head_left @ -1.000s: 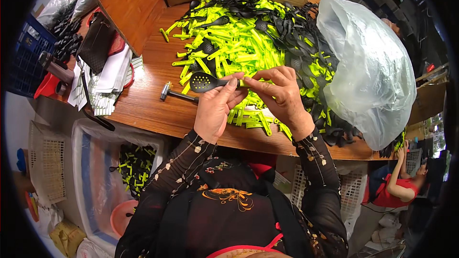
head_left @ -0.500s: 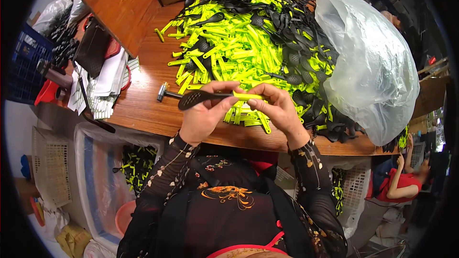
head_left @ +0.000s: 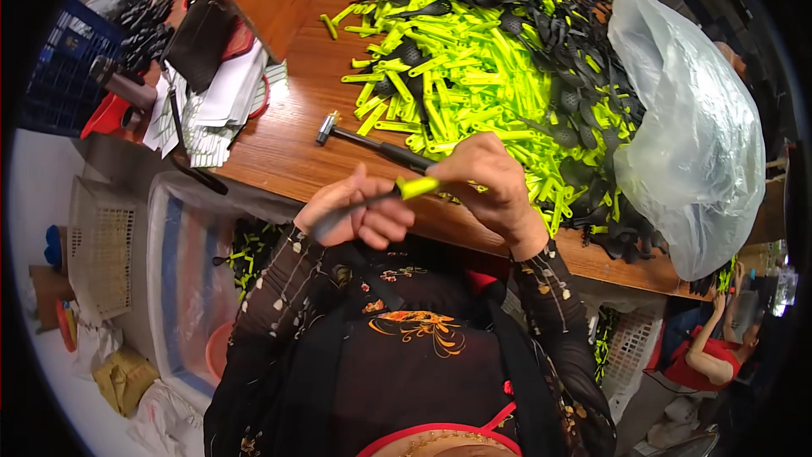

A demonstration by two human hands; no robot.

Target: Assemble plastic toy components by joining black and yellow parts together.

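Observation:
My right hand [head_left: 489, 178] pinches the lime-green handle [head_left: 418, 188] of a slotted spoon. The spoon's black head [head_left: 334, 222], smeared by motion, points down to the left across my left palm. Fingers apart, my left hand [head_left: 359, 210] is open beside the spoon; whether it touches the spoon I cannot tell. Just beyond both hands lies a small hammer [head_left: 365, 142] with a silver head and black grip. A large heap of lime-green handles [head_left: 486, 85] covers the table behind them, mixed with black perforated spoon heads [head_left: 568, 101].
A clear plastic bag [head_left: 689, 135] bulges at the table's right. Papers [head_left: 216, 106], a dark pouch [head_left: 200, 38] and a flask [head_left: 123, 85] are at the left. Below the edge, a plastic-lined bin [head_left: 190, 262] holds finished-looking spoons. Another person [head_left: 706, 355] sits at far right.
My left hand has let go of the spoon and opened. Both hands came closer to the table's front edge, and the spoon tilted head-down. The whole view shifted, uncovering the hammer.

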